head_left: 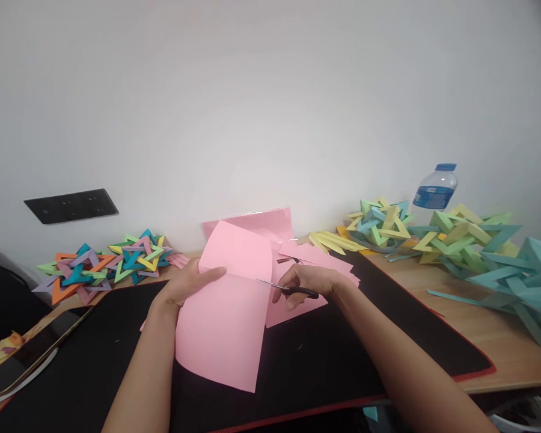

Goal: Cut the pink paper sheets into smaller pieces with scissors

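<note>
A large pink paper sheet [228,325] with a crease across it is held up by my left hand [192,282], thumb on the front near the left edge. My right hand [302,281] grips a pair of scissors [300,292] with black handles. Their thin blade lies at the sheet's right edge, along the crease. Behind and under my right hand, more pink paper pieces [282,314] rest on the black mat [329,361]. A further pink sheet in a clear wrapper [277,221] leans near the wall.
Colourful folded-paper stars [76,270] sit at the left, above a phone [36,349]. Yellow paper strips [333,242] lie at the back. Green, yellow and teal paper models [469,240] fill the right side, with a plastic bottle [436,187] behind them. A black socket panel [71,205] is on the wall.
</note>
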A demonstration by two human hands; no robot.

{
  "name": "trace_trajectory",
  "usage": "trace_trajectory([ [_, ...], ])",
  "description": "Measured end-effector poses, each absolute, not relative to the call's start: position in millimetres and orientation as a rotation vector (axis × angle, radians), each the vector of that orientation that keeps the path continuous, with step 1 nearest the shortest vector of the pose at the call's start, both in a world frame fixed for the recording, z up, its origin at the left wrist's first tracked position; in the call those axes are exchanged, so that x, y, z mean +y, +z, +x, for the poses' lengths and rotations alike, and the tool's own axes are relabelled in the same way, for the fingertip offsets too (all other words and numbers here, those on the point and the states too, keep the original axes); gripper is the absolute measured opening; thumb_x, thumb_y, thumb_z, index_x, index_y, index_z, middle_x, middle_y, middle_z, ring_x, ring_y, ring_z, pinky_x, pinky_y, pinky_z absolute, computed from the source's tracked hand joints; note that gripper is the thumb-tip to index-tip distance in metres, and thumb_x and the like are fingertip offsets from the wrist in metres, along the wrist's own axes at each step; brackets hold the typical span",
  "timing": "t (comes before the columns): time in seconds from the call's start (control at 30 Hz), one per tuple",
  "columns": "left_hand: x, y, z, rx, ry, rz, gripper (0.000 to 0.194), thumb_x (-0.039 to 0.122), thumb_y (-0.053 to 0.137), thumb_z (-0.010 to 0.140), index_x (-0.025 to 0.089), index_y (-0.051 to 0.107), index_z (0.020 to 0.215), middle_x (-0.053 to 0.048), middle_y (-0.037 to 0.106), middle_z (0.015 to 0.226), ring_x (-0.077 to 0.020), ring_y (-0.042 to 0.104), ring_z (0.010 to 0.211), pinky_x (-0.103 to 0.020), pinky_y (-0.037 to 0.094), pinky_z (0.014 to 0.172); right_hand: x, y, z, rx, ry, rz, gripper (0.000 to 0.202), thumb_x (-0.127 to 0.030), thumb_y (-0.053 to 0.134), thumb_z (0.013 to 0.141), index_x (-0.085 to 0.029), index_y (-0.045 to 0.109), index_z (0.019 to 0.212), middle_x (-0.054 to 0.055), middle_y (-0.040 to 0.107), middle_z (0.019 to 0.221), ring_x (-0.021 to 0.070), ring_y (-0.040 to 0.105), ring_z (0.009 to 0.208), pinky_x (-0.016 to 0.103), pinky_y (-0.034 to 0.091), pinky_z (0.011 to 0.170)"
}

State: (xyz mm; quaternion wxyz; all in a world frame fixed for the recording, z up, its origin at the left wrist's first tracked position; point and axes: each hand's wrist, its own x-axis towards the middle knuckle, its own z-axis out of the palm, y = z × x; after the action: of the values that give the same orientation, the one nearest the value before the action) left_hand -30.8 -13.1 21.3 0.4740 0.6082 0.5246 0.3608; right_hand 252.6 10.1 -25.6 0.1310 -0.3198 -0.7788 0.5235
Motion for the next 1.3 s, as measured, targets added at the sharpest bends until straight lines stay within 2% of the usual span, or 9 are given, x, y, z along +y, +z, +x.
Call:
trace_trajectory([
  [0.27,-13.9,23.5,-30.9,1.321,0.865,1.435,0.064,0.041,0.076,0.057,0.013,0.059,0.111,-0.013,0.071,0.093,-0.0329,0.066,0.083,-0.041,0.052,0.066,9.7,-25.9,251.9,-2.246,1.539,-0.916,0.042,-0.04,0.076,0.058,-0.017,0.07,0.092,-0.003,0.054,0.056,0.01,0.049,0.057,0.023,0.04,0.056],
  [0.73,-12.9,19.8,-30.0,1.307,0.843,1.476,0.056,0.04,0.075,0.06,0.014,0.061,0.108,-0.012,0.072,0.087,-0.033,0.067,0.083,-0.041,0.052,0.066,11.7,-26.4,250.5,-2.318,1.512,-0.939,0.048,-0.044,0.077,0.056,-0.018,0.069,0.095,-0.001,0.061,0.069,0.0109,0.053,0.063,0.022,0.041,0.059],
  [1.07,-11.2,18.1,-31.7,1.296,0.851,1.483,0.055,0.039,0.074,0.061,0.014,0.061,0.109,-0.012,0.072,0.086,-0.0322,0.067,0.082,-0.043,0.052,0.069,11.2,-28.2,250.6,-2.288,1.543,-0.919,0.044,-0.043,0.077,0.058,-0.018,0.069,0.093,-0.001,0.059,0.065,0.0104,0.052,0.061,0.022,0.042,0.058],
  [1.3,-12.5,18.3,-30.7,1.311,0.877,1.469,0.061,0.041,0.077,0.055,0.014,0.062,0.107,-0.012,0.072,0.085,-0.0337,0.067,0.082,-0.043,0.052,0.068,10.6,-28.2,250.4,-2.261,1.541,-0.933,0.046,-0.045,0.077,0.055,-0.017,0.069,0.092,-0.002,0.058,0.061,0.0109,0.052,0.06,0.023,0.043,0.057],
])
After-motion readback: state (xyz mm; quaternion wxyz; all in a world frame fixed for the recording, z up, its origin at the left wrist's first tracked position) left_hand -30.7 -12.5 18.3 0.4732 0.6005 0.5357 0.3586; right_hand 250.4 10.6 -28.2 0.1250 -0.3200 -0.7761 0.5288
